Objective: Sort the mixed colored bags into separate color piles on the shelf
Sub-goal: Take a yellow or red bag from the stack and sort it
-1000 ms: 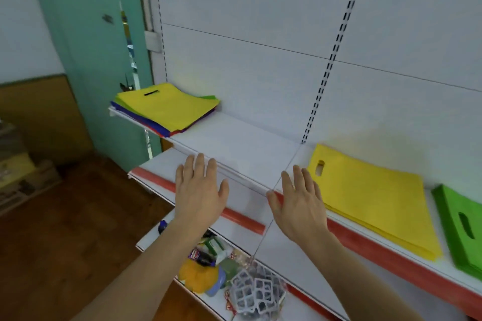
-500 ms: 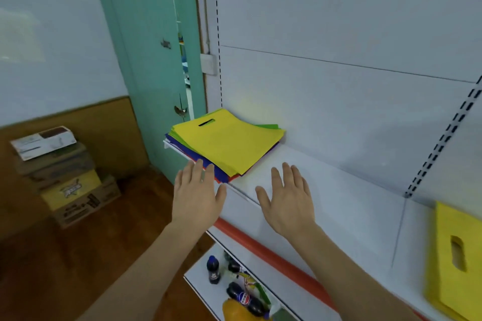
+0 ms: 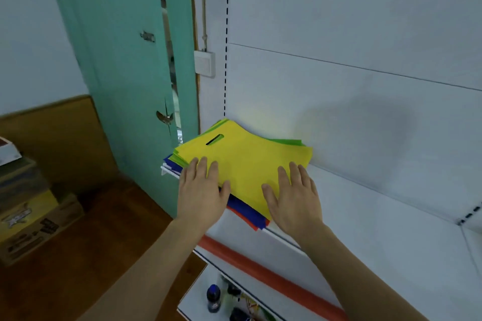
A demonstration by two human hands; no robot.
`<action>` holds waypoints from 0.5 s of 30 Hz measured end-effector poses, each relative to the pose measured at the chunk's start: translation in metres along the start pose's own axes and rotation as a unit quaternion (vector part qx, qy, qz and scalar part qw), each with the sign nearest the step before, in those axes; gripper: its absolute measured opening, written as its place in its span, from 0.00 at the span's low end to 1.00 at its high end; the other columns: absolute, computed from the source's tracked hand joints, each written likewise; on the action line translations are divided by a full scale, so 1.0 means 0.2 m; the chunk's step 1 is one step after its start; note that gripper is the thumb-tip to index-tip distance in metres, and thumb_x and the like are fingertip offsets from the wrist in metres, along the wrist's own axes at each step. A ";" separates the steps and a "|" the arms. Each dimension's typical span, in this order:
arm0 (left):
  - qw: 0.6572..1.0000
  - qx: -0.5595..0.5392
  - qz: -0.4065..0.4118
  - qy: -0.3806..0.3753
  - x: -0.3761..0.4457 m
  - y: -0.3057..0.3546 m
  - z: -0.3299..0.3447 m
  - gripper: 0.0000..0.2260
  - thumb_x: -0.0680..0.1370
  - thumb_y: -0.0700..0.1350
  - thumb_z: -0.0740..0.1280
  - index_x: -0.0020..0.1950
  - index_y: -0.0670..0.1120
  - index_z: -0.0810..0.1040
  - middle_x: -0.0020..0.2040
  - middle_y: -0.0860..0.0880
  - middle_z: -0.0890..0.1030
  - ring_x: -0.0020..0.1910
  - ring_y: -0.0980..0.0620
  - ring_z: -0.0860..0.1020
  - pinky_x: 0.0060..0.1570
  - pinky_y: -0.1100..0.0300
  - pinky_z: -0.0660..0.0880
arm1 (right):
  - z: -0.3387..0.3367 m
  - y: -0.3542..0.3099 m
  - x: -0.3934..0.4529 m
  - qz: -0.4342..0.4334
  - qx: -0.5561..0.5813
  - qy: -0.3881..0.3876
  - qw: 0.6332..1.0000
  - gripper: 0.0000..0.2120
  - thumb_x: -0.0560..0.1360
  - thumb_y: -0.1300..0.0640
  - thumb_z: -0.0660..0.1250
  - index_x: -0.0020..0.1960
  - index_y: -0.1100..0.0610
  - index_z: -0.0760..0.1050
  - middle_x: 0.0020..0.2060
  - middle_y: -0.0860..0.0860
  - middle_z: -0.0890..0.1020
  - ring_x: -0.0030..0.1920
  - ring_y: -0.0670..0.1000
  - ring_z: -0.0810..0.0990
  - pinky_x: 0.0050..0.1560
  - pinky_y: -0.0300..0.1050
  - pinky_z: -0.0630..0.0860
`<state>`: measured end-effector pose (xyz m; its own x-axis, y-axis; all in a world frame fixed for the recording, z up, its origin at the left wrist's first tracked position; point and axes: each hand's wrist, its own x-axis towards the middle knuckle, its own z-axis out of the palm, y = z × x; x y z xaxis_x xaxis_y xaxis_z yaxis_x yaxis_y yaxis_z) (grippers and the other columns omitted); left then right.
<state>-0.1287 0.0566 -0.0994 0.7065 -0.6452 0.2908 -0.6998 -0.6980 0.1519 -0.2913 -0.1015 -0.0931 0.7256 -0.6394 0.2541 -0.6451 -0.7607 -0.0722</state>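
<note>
The mixed bags [image 3: 242, 167] sit in one stack at the left end of the white shelf [image 3: 365, 216], right against the back panel [image 3: 339, 91]. A yellow bag [image 3: 247, 164] is on top, its cut-out handle slot [image 3: 214, 139] towards the far left corner. Green edges [image 3: 287, 141] peek out behind it and along its left side, blue layers [image 3: 247, 210] show underneath at the front, and a sliver of red [image 3: 254, 225] pokes out at the very bottom near the shelf lip.

Both hands are over the front of that stack. The left hand [image 3: 202, 190] is at the left front corner, fingers [image 3: 203, 167] straight and close together, tips on the yellow top sheet, thumb out to the right over the blue edge. The right hand [image 3: 294, 198] lies flat on the right front part of the yellow bag, fingers [image 3: 293, 172] straight and slightly spread, thumb angled left. Neither hand is curled round anything; whether they press down or just touch, I cannot tell.

Below the shelf runs an orange-red strip [image 3: 273, 279], and lower still a dark bottle with a blue cap [image 3: 214, 297] stands on a lower shelf. A teal door [image 3: 125, 73] stands left of the shelving, a white wall switch [image 3: 204, 63] beside it, and cardboard boxes [image 3: 28, 216] are stacked on the wooden floor [image 3: 99, 255] at far left.
</note>
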 end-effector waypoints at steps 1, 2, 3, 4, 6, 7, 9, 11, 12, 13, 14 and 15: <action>1.000 0.001 0.016 -0.006 0.05 -0.05 0.01 0.31 0.85 0.63 0.54 0.83 0.47 0.63 0.83 0.43 0.62 0.84 0.41 0.54 0.81 0.41 0.53 | 0.01 -0.04 0.02 0.015 -0.006 -0.007 1.000 0.37 0.84 0.32 0.47 0.84 0.55 0.59 0.84 0.59 0.57 0.84 0.60 0.53 0.81 0.57 0.56; 0.999 0.003 0.033 -0.007 0.09 -0.09 0.03 0.31 0.85 0.63 0.54 0.83 0.47 0.63 0.83 0.43 0.62 0.83 0.41 0.55 0.81 0.41 0.54 | 0.02 -0.09 0.02 0.029 -0.009 -0.012 0.999 0.37 0.84 0.32 0.47 0.84 0.55 0.59 0.84 0.59 0.57 0.84 0.60 0.52 0.81 0.57 0.55; 0.999 0.005 0.048 -0.005 0.14 -0.13 0.04 0.31 0.85 0.63 0.54 0.83 0.47 0.64 0.83 0.42 0.63 0.83 0.40 0.55 0.81 0.41 0.54 | 0.03 -0.13 0.03 0.042 -0.009 -0.014 0.999 0.37 0.84 0.32 0.47 0.84 0.55 0.58 0.84 0.58 0.56 0.84 0.60 0.52 0.82 0.58 0.55; 0.998 0.004 0.059 -0.007 0.19 -0.16 0.05 0.31 0.85 0.63 0.54 0.82 0.46 0.64 0.82 0.42 0.63 0.83 0.40 0.56 0.81 0.41 0.54 | 0.05 -0.17 0.04 0.054 -0.009 -0.019 0.998 0.38 0.83 0.32 0.47 0.84 0.54 0.58 0.84 0.58 0.56 0.84 0.60 0.52 0.82 0.58 0.54; 0.997 0.006 0.078 -0.022 0.27 -0.21 0.06 0.31 0.85 0.63 0.53 0.82 0.46 0.64 0.82 0.41 0.64 0.83 0.40 0.56 0.81 0.41 0.54 | 0.06 -0.22 0.05 0.081 -0.014 -0.038 0.996 0.38 0.83 0.31 0.47 0.84 0.54 0.58 0.84 0.58 0.56 0.84 0.60 0.52 0.82 0.59 0.54; 0.996 0.009 0.089 -0.026 0.30 -0.23 0.07 0.31 0.85 0.63 0.53 0.82 0.46 0.64 0.82 0.41 0.64 0.83 0.40 0.56 0.81 0.41 0.54 | 0.07 -0.23 0.04 0.092 -0.021 -0.045 0.994 0.38 0.83 0.31 0.48 0.84 0.54 0.58 0.84 0.57 0.57 0.84 0.60 0.52 0.81 0.59 0.54; 0.993 0.008 0.115 -0.027 0.34 -0.26 0.09 0.32 0.84 0.64 0.53 0.82 0.45 0.64 0.82 0.40 0.64 0.83 0.40 0.56 0.81 0.41 0.54 | 0.10 -0.26 0.02 0.108 -0.034 -0.061 0.992 0.37 0.83 0.31 0.47 0.84 0.53 0.58 0.83 0.56 0.59 0.83 0.60 0.54 0.81 0.60 0.55; 0.990 0.009 0.135 -0.031 0.39 -0.28 0.11 0.34 0.83 0.66 0.52 0.82 0.45 0.64 0.82 0.39 0.63 0.83 0.40 0.55 0.81 0.40 0.53 | 0.12 -0.26 0.00 0.122 -0.034 -0.075 0.989 0.36 0.83 0.31 0.46 0.83 0.51 0.59 0.83 0.55 0.60 0.83 0.59 0.55 0.80 0.60 0.56; 0.989 0.015 0.143 -0.036 0.40 -0.28 0.12 0.35 0.82 0.68 0.51 0.82 0.46 0.64 0.83 0.39 0.62 0.84 0.39 0.53 0.82 0.40 0.52 | 0.12 -0.26 0.00 0.128 -0.033 -0.077 0.988 0.35 0.83 0.31 0.46 0.83 0.50 0.60 0.83 0.54 0.60 0.83 0.58 0.55 0.80 0.60 0.56; 0.988 0.024 0.150 -0.041 0.41 -0.28 0.14 0.37 0.82 0.69 0.49 0.82 0.46 0.64 0.83 0.38 0.61 0.84 0.39 0.52 0.82 0.40 0.50 | 0.12 -0.25 -0.01 0.132 -0.033 -0.075 0.988 0.35 0.83 0.30 0.46 0.82 0.48 0.61 0.83 0.53 0.61 0.83 0.58 0.55 0.80 0.60 0.56; 0.986 0.034 0.158 -0.048 0.41 -0.28 0.15 0.38 0.81 0.70 0.46 0.82 0.46 0.64 0.83 0.38 0.60 0.84 0.39 0.52 0.82 0.40 0.48 | 0.12 -0.25 -0.01 0.135 -0.034 -0.073 0.988 0.34 0.83 0.30 0.47 0.82 0.48 0.62 0.82 0.52 0.62 0.83 0.57 0.56 0.80 0.60 0.57; 0.984 0.042 0.165 -0.055 0.41 -0.27 0.16 0.39 0.81 0.71 0.45 0.82 0.46 0.65 0.83 0.37 0.60 0.84 0.38 0.52 0.82 0.40 0.47 | 0.11 -0.24 -0.02 0.140 -0.031 -0.074 0.987 0.34 0.83 0.30 0.47 0.81 0.47 0.62 0.82 0.51 0.63 0.82 0.57 0.57 0.80 0.60 0.57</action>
<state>-0.0293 0.0310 -0.1141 0.4519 -0.8677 0.2070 -0.8855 -0.4644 -0.0135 -0.2572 -0.0651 -0.1116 0.5411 -0.8364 0.0876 -0.8353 -0.5466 -0.0591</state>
